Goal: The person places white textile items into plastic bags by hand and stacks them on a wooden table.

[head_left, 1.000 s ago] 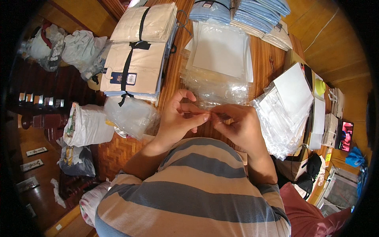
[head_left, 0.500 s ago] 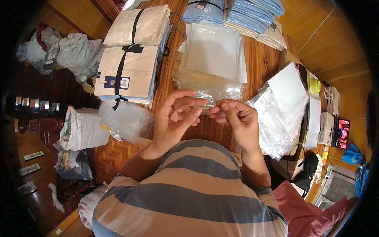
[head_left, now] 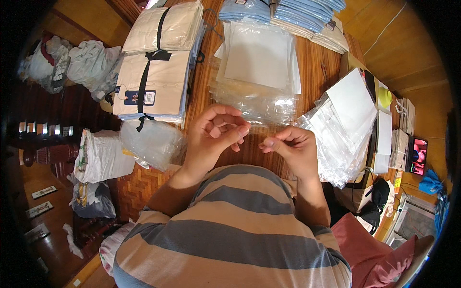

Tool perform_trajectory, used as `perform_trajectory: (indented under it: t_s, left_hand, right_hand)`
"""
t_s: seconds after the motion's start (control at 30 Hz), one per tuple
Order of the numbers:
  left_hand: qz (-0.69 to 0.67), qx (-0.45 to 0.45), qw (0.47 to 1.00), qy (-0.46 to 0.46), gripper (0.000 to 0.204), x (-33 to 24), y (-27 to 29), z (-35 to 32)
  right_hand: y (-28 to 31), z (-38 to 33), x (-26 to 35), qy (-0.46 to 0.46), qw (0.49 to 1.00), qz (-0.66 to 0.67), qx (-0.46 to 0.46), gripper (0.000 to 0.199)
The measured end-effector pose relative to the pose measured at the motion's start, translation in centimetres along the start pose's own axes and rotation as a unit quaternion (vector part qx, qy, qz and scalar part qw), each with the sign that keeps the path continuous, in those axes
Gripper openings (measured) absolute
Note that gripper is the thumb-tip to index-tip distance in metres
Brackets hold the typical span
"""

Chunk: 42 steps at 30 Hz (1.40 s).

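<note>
Both the left hand (head_left: 213, 137) and right hand (head_left: 290, 149) pinched what seemed a clear bag's (head_left: 254, 103) edge at the table's (head_left: 314, 67) near edge, the bag not yet filled.

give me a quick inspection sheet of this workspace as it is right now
surface: wooden table, mostly covered, bare strips between the piles
job's things: clear plastic bag lying flat just beyond both hands; whether the fingers pinch its edge cannot be told
clutter: beige folded garments tied with black ribbon, blue folded garments, stack of white sheets in clear sleeves, pile of bagged white cards
hands: left hand curled, fingertips together; right hand curled, thumb and forefinger pinched
cables: thin cord on the floor at upper right
surroundings: stuffed white bags on the floor at left, small lit screen at right
</note>
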<state>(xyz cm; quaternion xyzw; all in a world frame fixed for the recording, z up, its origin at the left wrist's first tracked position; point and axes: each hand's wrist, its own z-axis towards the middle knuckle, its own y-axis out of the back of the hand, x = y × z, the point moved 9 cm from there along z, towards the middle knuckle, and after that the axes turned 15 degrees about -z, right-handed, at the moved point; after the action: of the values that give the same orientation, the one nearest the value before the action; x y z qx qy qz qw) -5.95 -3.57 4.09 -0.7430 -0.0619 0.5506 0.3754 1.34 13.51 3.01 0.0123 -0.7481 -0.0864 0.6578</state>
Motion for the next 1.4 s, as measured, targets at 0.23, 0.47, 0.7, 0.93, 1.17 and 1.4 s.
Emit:
perform_trajectory:
  t_s: [0.23, 0.47, 0.7, 0.93, 1.17, 1.4]
  left_hand:
    - [-0.123, -0.007, 0.990, 0.069, 0.038, 2.2, 0.7, 0.1]
    - [-0.126, -0.017, 0.989, 0.075, 0.038, 2.2, 0.5, 0.0]
    - [-0.121, -0.030, 0.988, 0.092, 0.044, 3.2, 0.5, 0.2]
    - [-0.133, -0.035, 0.985, 0.100, 0.043, 3.4, 0.2, 0.1]
    - [-0.050, -0.006, 0.995, 0.089, 0.039, 3.7, 0.4, 0.4]
    - [0.287, -0.089, 0.946, -0.125, 0.039, 1.4, 7.5, 6.4]
  right_hand:
    - [-0.2, -2.1, -1.1, 0.006, 0.864, -0.484, 0.139, 0.013]
    - [7.9, -9.4, -12.0, -0.128, 0.705, -0.675, 0.175, 0.012]
    - [4.8, -3.5, 2.9, 0.124, 0.867, -0.457, -0.156, 0.009]
    - [0.3, -0.7, 6.2, 0.174, 0.946, -0.262, -0.079, 0.015]
    - [-1.0, 1.0, 5.0, 0.154, 0.956, -0.247, -0.037, 0.015]
    - [8.3, 6.3, -3.1, -0.021, 0.962, -0.217, -0.164, 0.021]
